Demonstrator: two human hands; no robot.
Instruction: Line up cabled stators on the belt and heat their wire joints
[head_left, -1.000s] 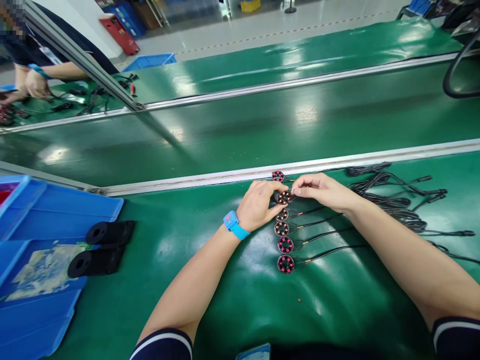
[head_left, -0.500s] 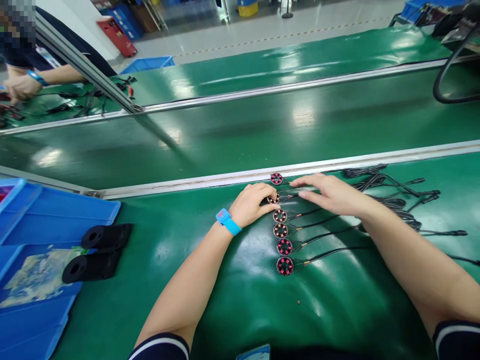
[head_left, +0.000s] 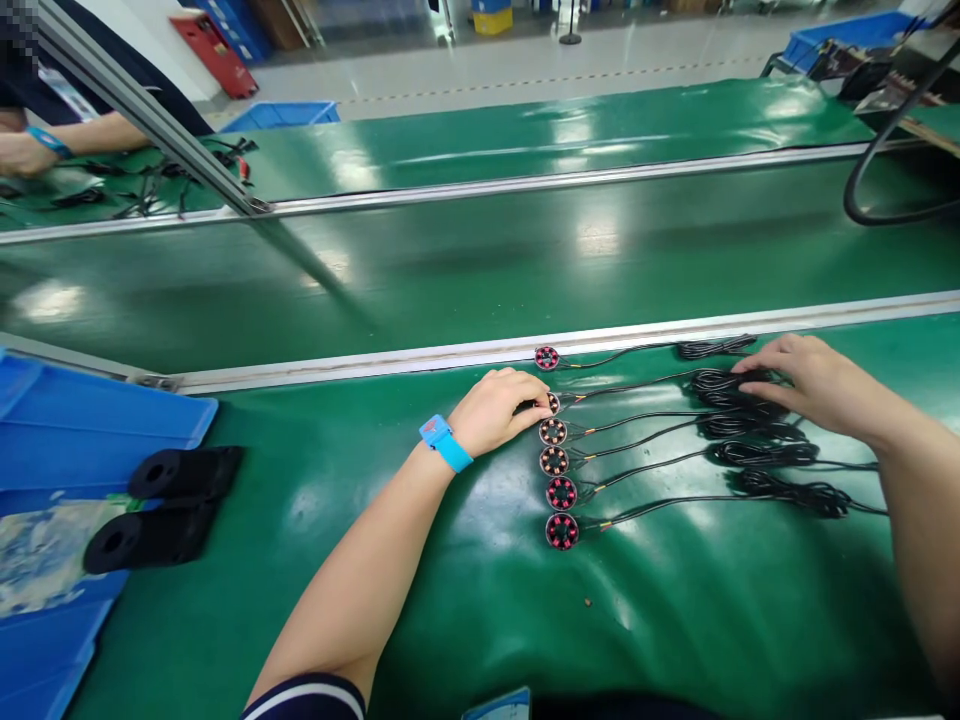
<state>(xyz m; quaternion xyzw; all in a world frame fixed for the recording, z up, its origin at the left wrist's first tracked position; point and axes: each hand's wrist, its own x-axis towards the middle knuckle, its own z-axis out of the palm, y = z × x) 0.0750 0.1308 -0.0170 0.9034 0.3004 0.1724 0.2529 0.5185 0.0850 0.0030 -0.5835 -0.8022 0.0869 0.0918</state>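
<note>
Several ring-shaped motor stators [head_left: 562,532] with red or copper windings lie in a column on the green bench mat [head_left: 480,600]. My left hand [head_left: 501,408] pinches the copper stator [head_left: 553,403] second from the far end, its fingers partly covering it. From each stator a black cable [head_left: 637,388] runs right to a coiled bundle. At the right, my right hand [head_left: 806,385] has thumb and fingers closed around the cable bundle [head_left: 720,385] of that same stator. The farthest stator [head_left: 547,358] lies against the pale bench rail.
Two black cylindrical brackets [head_left: 161,510] rest beside blue bins [head_left: 97,410] at the left. A metal rail [head_left: 375,368] borders the bench at the back. Across the divider, a co-worker's hand [head_left: 26,155] is near black cables. A thick black hose [head_left: 862,165] hangs at the far right.
My right hand has moved right along the cable from near the stators to its coiled bundle. My left hand stays at the second stator. The view has shifted slightly.
</note>
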